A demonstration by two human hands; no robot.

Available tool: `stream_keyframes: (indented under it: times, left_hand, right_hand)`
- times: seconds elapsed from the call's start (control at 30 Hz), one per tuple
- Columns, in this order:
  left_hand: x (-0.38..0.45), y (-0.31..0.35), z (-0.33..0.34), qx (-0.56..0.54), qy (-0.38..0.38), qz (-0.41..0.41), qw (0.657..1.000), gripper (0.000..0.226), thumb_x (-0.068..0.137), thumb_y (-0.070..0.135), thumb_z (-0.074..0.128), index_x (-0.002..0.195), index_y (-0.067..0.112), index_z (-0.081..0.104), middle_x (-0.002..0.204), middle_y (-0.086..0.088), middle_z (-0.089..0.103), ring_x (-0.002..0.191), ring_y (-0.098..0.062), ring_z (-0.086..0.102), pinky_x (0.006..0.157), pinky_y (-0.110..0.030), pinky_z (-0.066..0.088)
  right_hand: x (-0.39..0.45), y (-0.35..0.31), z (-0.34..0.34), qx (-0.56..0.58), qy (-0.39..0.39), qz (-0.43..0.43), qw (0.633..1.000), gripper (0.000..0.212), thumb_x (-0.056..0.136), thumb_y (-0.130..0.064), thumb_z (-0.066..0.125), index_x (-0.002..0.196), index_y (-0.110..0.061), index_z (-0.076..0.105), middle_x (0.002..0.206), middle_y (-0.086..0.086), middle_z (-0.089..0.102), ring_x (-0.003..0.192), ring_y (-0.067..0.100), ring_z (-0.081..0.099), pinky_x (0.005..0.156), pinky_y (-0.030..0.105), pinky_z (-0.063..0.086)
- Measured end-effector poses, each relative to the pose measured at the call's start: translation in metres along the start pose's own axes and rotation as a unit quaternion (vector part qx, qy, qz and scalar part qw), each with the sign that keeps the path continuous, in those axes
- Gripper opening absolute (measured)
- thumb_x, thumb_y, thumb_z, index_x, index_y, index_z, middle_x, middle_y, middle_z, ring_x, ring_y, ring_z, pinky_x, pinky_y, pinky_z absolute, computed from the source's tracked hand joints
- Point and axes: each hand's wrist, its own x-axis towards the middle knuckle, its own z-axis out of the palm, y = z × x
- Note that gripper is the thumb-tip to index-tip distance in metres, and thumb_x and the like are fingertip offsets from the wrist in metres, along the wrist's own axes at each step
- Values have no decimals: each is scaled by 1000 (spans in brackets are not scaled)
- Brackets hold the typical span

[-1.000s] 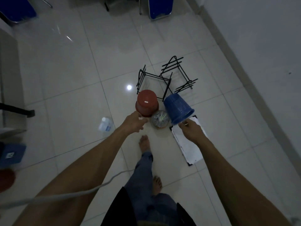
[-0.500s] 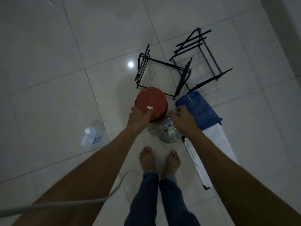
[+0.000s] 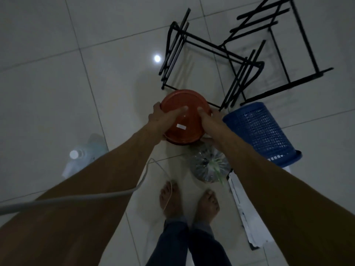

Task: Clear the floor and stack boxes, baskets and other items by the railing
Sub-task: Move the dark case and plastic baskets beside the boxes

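1. Head view, hands: since the red bucket [image 3: 184, 117] sits upside down w/ its flat base up, both hands clamp it from opposite sides. Left hand [image 3: 165, 120] wraps the left rim, thumb laid across the base; right hand [image 3: 208, 120] mirrors it on the right, thumb on the base too. Both hands hold the bucket, fingers curled round its edge. Prob. a two-handed grip bc the bucket is wide & smooth, w/ no handle showing.

2. Same view, bucket vs hands: it's squeezed betw. the two palms, in front of the bare feet [image 3: 189, 202]. Can't tell if it's lifted or resting on the floor [image 3: 57, 93]; the lower rim is hidden.

3. Same view, neighbours:
   - blue mesh basket [image 3: 261, 131] lies on its side just right of the right forearm, open end away from the bucket.
   - clear plastic bag [image 3: 210, 167] sits under the right wrist, just below the bucket.
   - black metal racks [image 3: 230, 58] stand beyond, near the bucket's far edge.
   - clear bottle [image 3: 80, 156] on the floor, left of the left arm, apart from the rest.
   - white flat board [image 3: 247, 214] lies right of the feet, partly under the right arm.
   - grey cable [image 3: 76, 198] crosses the left arm.

4. Judgement: early in the job; most items are scattered, none stacked. No railing in shot.
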Motion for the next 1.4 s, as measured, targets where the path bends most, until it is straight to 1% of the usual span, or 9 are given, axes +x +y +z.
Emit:
stream_keyframes:
  times: [0.27, 0.4, 0.57, 0.73, 1.0, 1.1, 1.2, 1.3, 1.4]
  left_hand:
    - [-58, -7, -40, -71, -7, -29, 997, 108, 63, 74, 76, 149, 37, 24, 148, -6, 45, 124, -31, 50, 101, -52, 46]
    - [-80, -9, -63, -80, 35, -15, 996, 96, 64, 75, 74, 138, 32, 31, 139, -10, 50, 113, -33, 55, 88, -46, 50]
    - [-125, -22, -91, -77, 74, 4, 994, 90, 75, 75, 65, 142, 24, 33, 138, -14, 53, 109, -33, 60, 62, -27, 41]
    - [-213, -17, -115, -64, 41, -11, 997, 105, 65, 92, 54, 147, 28, 42, 141, -10, 55, 112, -37, 61, 95, -51, 51]
    - [-405, -44, -133, -157, 102, 1, 982, 76, 85, 78, 50, 136, 23, 37, 137, -18, 54, 112, -44, 61, 98, -63, 48]
    - [-469, -71, -139, -216, 81, 9, 973, 86, 75, 85, 53, 138, 29, 33, 143, -15, 51, 121, -44, 55, 98, -63, 47]
    - [-525, -95, -149, -257, 100, 25, 961, 101, 72, 84, 59, 147, 26, 27, 147, -14, 48, 127, -42, 52, 97, -61, 45]
    - [-566, -119, -169, -284, 111, 35, 952, 113, 66, 84, 65, 149, 18, 26, 144, -15, 51, 125, -40, 54, 97, -58, 46]
    - [-601, -152, -203, -316, 132, 51, 938, 121, 58, 85, 70, 147, 13, 31, 140, -15, 55, 113, -34, 58, 94, -53, 49]
  right_hand:
    - [-59, -18, 7, 38, -30, 6, 999, 55, 92, -65, 53, 135, -34, 38, 136, 6, 53, 114, 25, 59, 93, 50, 56]
    - [-79, -26, 13, 11, -43, -31, 999, 48, 95, -62, 51, 130, -30, 42, 128, 5, 54, 107, 23, 61, 70, 33, 56]
    - [-121, -30, 17, -33, -36, -51, 997, 57, 89, -72, 48, 128, -30, 47, 120, -2, 60, 103, 22, 64, 86, 46, 57]
    - [-203, -64, 11, -49, -66, -64, 994, 76, 80, -77, 52, 135, -25, 59, 126, 4, 64, 103, 21, 67, 78, 42, 61]
    - [-383, -76, -16, -116, -88, -128, 981, 39, 96, -55, 54, 115, -21, 49, 120, 3, 54, 101, 18, 57, 80, 52, 58]
    - [-447, -69, -25, -132, -130, -115, 976, 35, 94, -47, 61, 114, -21, 50, 119, 4, 57, 101, 19, 59, 81, 53, 58]
    - [-500, -66, -20, -149, -168, -90, 970, 53, 89, -47, 69, 127, -19, 44, 112, 2, 54, 96, 17, 57, 81, 50, 57]
    - [-538, -68, -4, -181, -216, -84, 956, 106, 58, -66, 85, 138, -9, 42, 124, 10, 59, 107, 25, 60, 92, 51, 55]
    - [-578, -74, 26, -231, -276, -108, 927, 101, 60, -64, 80, 137, -7, 48, 124, 13, 62, 115, 30, 60, 103, 52, 49]
